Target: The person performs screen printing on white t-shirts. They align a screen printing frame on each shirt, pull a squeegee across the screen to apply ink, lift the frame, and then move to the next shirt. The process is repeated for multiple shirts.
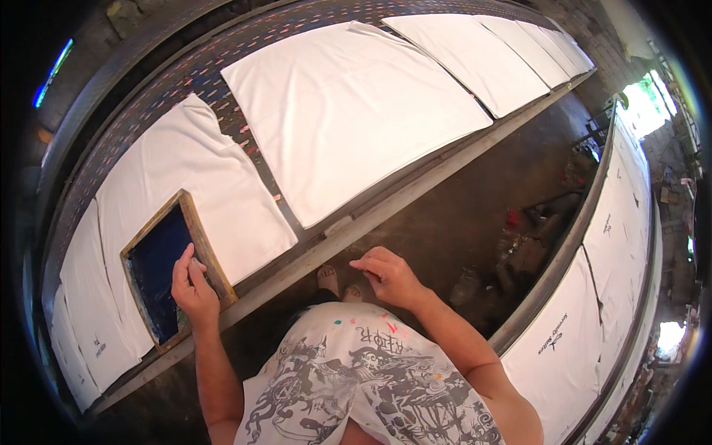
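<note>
A wooden-framed printing screen (159, 245) with a dark blue inner face lies tilted on a white cloth piece (185, 163) at the left, near the table's front edge. My left hand (196, 291) is over the screen's right side, fingers stretched out and slightly apart, holding nothing I can see. Whether it touches the frame I cannot tell. My right hand (389, 276) hangs in the gap in front of the table, its fingers curled in, with nothing visible in them. A larger white cloth piece (348, 111) lies flat ahead of it.
The long table (167, 122) has a dark, paint-spotted top and carries several more white cloths (467, 55). Its pale front ledge (415, 182) runs diagonally. A second table with printed white cloths (560, 341) stands at right. Between them is a dark floor (460, 215) with clutter (530, 237).
</note>
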A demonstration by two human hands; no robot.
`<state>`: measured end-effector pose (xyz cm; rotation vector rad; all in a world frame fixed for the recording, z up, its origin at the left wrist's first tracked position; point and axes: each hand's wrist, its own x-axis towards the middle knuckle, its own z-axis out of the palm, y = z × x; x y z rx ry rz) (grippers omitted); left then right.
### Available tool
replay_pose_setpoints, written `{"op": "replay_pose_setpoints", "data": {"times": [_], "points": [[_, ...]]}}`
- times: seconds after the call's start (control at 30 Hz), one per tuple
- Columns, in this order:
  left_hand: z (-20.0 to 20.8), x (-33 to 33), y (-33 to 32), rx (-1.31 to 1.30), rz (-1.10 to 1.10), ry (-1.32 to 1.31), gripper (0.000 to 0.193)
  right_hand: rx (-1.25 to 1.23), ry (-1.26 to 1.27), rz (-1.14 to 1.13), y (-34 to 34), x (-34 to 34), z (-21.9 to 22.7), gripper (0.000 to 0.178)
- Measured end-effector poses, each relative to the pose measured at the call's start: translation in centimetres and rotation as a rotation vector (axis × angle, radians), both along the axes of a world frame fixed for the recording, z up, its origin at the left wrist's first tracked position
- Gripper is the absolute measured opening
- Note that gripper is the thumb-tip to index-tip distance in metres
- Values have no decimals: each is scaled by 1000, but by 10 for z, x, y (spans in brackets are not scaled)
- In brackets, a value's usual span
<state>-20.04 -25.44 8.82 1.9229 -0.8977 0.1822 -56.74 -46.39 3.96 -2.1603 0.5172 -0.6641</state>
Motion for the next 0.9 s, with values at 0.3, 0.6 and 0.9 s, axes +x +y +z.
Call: {"op": "replay_pose_setpoints", "data": {"times": [0.3, 0.6, 0.9], "points": [[-17, -45, -121, -165, -374, 419, 4, -191, 169, -22, -56, -8, 27, 22], [-34, -114, -194, -71, -660, 216, 11, -521, 245, -128, -202, -31, 38, 14], [-61, -192, -312, 163, -544, -89, 13, -638, 244, 146, -363, -47, 12, 7]]}}
